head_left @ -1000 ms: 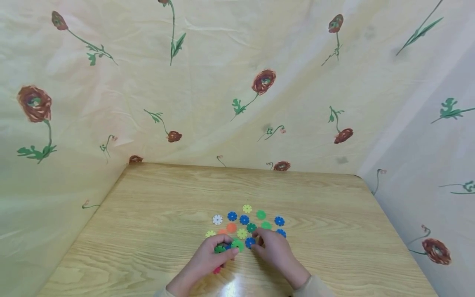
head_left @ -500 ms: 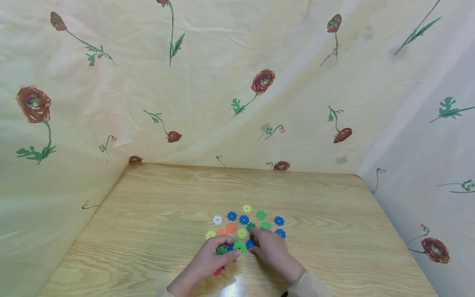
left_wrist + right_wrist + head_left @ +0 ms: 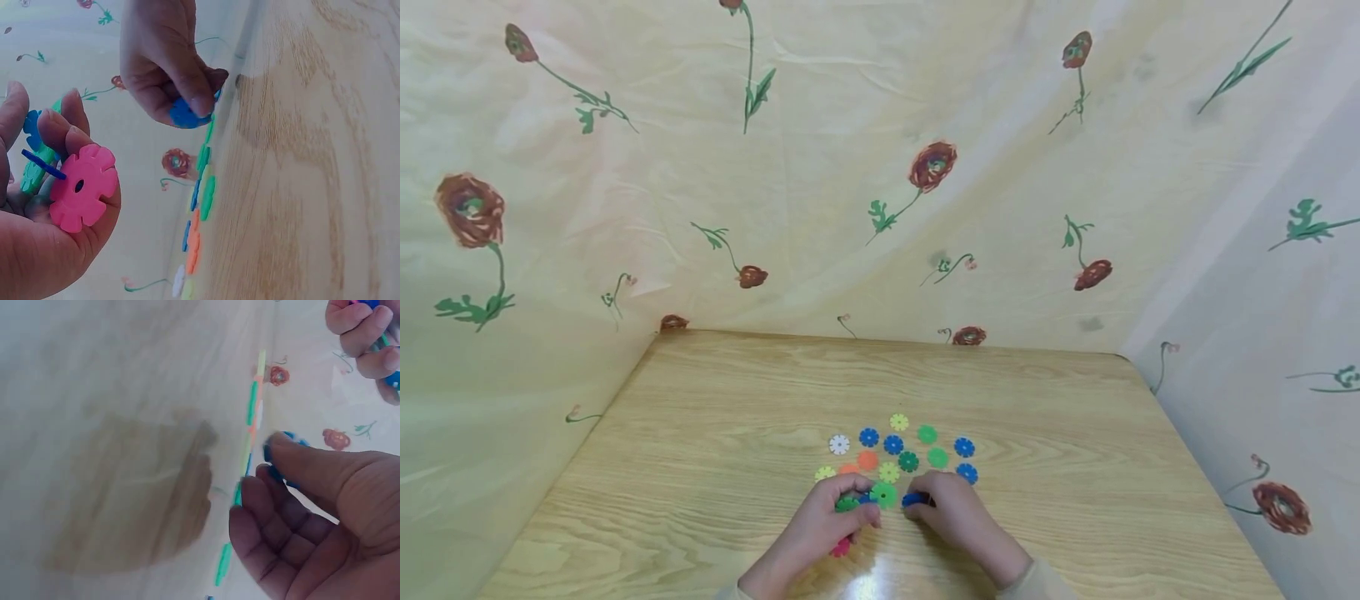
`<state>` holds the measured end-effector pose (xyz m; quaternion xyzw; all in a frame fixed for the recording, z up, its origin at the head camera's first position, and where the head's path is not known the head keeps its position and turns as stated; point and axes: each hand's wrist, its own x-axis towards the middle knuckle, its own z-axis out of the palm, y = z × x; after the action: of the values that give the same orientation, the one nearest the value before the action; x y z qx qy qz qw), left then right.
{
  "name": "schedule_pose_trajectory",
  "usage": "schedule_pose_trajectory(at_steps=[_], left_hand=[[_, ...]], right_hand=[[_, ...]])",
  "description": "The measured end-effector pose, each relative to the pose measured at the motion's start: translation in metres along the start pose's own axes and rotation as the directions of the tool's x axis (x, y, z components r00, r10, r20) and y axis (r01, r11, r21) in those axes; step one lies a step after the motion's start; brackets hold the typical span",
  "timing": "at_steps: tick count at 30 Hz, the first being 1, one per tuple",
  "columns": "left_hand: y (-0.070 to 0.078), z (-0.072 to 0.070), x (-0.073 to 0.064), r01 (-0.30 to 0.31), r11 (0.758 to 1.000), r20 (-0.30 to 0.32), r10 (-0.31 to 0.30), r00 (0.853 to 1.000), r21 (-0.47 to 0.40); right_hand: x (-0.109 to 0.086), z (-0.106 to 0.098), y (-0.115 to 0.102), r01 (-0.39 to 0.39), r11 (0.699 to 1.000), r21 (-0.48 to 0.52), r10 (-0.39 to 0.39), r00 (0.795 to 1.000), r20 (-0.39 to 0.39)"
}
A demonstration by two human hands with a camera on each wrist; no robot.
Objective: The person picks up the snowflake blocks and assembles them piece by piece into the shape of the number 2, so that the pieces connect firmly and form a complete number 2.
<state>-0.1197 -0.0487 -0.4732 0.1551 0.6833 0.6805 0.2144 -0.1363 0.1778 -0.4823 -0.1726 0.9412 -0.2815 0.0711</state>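
My left hand (image 3: 823, 517) holds a cluster of notched plastic discs slotted together. In the left wrist view a pink disc (image 3: 84, 187) faces out, joined to a thin blue disc (image 3: 42, 164) seen edge-on, with green and blue ones behind, partly hidden by the fingers. A bright green disc (image 3: 883, 495) sticks out of this cluster toward the other hand. My right hand (image 3: 955, 504) pinches a single blue disc (image 3: 915, 499) between thumb and fingers, edge-on in the head view. A small gap separates it from the cluster.
Loose notched discs lie flat on the wooden table (image 3: 737, 417) just beyond the hands: a white disc (image 3: 839, 444), an orange disc (image 3: 868, 460), a dark green disc (image 3: 908, 461), plus several blue, yellow and light green ones. Flower-printed cloth (image 3: 820, 167) surrounds the table's back and sides.
The blue disc, which lay flat under the right fingertips, is now picked up and turned edge-on in the right hand. The left hand's cluster has tilted slightly.
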Motion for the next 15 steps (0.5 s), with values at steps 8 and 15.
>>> schedule_pose_trajectory(at_steps=[8,15], left_hand=[[-0.001,-0.001,0.000,0.006,0.999,-0.041,-0.008,0.999,-0.038],[-0.002,-0.001,0.001,0.004,0.998,-0.038,-0.006,0.999,-0.057]], right_hand=[[-0.015,-0.009,-0.009,0.081,0.973,0.215,-0.059,0.993,-0.104],[-0.025,-0.010,-0.020,0.173,0.957,0.234,-0.123,0.970,-0.211]])
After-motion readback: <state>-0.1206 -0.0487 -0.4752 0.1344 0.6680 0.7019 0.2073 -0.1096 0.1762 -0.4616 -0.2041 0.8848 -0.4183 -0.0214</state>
